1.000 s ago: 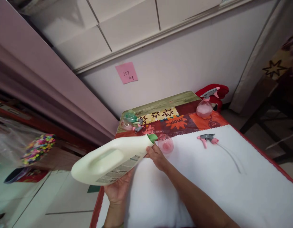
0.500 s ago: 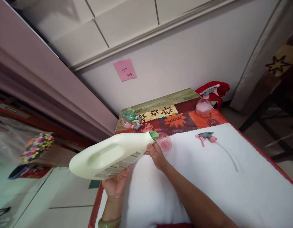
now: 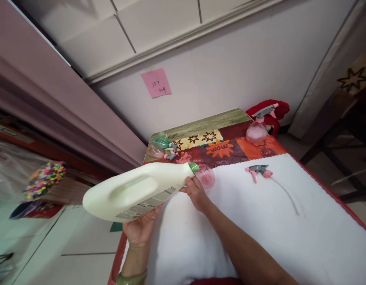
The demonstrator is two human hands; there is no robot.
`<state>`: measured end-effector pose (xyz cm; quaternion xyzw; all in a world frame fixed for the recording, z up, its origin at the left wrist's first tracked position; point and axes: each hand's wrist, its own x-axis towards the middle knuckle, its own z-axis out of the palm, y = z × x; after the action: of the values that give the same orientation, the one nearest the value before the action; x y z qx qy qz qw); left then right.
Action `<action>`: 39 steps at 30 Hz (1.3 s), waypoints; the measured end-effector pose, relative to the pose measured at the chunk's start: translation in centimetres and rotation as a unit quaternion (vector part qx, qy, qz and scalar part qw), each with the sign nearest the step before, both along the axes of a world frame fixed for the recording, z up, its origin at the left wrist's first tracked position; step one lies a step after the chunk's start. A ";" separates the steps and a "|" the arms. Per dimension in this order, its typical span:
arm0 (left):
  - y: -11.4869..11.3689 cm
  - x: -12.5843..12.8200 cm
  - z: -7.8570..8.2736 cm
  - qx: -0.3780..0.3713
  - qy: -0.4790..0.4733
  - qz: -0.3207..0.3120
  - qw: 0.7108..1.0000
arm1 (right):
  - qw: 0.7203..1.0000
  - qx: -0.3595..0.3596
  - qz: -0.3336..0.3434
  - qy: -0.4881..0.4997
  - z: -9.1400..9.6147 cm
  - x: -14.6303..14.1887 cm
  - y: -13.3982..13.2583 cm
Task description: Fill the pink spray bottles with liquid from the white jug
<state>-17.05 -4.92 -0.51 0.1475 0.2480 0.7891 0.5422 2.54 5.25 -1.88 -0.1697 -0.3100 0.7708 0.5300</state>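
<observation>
A big cream jug [image 3: 135, 192] with a green spout lies tipped almost flat, its mouth over a small round pink bottle [image 3: 207, 178] that stands open on the white cloth [image 3: 260, 225]. My left hand [image 3: 139, 229] grips the jug from below, near its label. My right hand [image 3: 195, 192] is closed around the jug's neck, right beside the pink bottle. A pink and grey spray head [image 3: 258, 171] with its long tube lies loose on the cloth to the right.
A pink spray bottle [image 3: 256, 130] stands at the table's far right corner by a red object [image 3: 273, 111]. Green and pink spray bottles [image 3: 162, 147] lie at the far left corner. A pink note [image 3: 156, 82] hangs on the wall. Colourful beads [image 3: 44, 179] sit left.
The jug's body has risen a little and its spout has moved closer over the pink bottle. Both hands keep their hold.
</observation>
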 end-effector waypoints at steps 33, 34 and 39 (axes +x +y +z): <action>0.0 0.4 1.6 0.033 -0.021 -0.001 0.999 | 1.000 -0.018 0.002 0.020 -0.6 -0.3 0.4; 0.0 0.4 1.6 0.028 -0.016 -0.001 0.999 | 1.000 -0.017 0.002 0.022 -0.6 -0.3 0.4; 0.1 0.4 1.9 0.008 0.002 0.020 1.000 | 1.000 -0.028 0.000 0.014 -0.6 -0.3 0.3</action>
<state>-16.66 -4.84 1.41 0.1483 0.2453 0.8018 0.5244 2.27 5.56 -2.49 -0.1737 -0.2807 0.7817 0.5291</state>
